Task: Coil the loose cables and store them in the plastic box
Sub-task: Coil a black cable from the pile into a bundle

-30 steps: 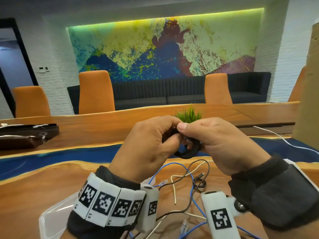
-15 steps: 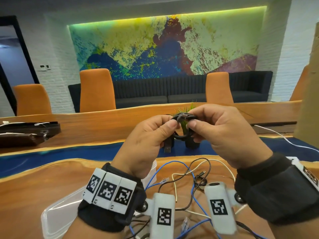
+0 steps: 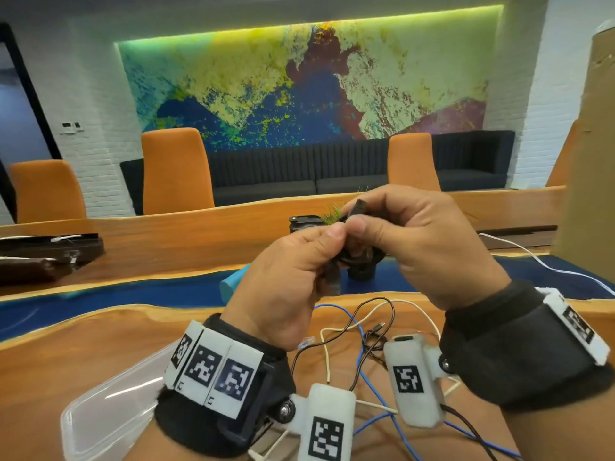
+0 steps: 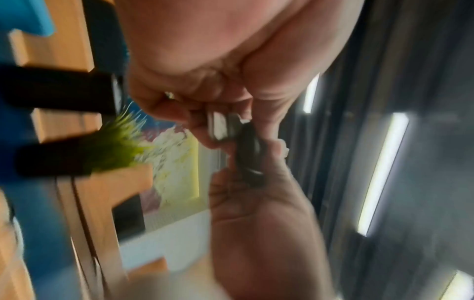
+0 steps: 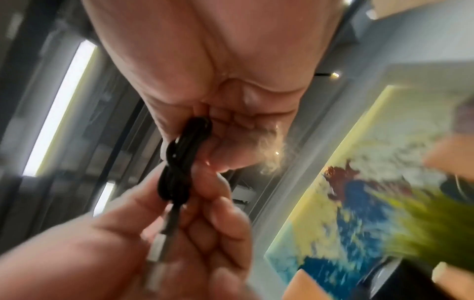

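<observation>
The coiled black cable sits raised above the table, pinched between my left hand and right hand; loose cables lie beneath; the plastic box waits near left.

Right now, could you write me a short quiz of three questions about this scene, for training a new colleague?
1. True or false: the coiled black cable already lies in the plastic box.
2. Multiple choice: which hands hold the coiled black cable? A) only the left hand B) only the right hand C) both hands
3. Fill in: among the loose cables on the wooden table, one sees a black cable, a white cable and a ____ cable.

Key: 1 false; 2 C; 3 blue.
</observation>
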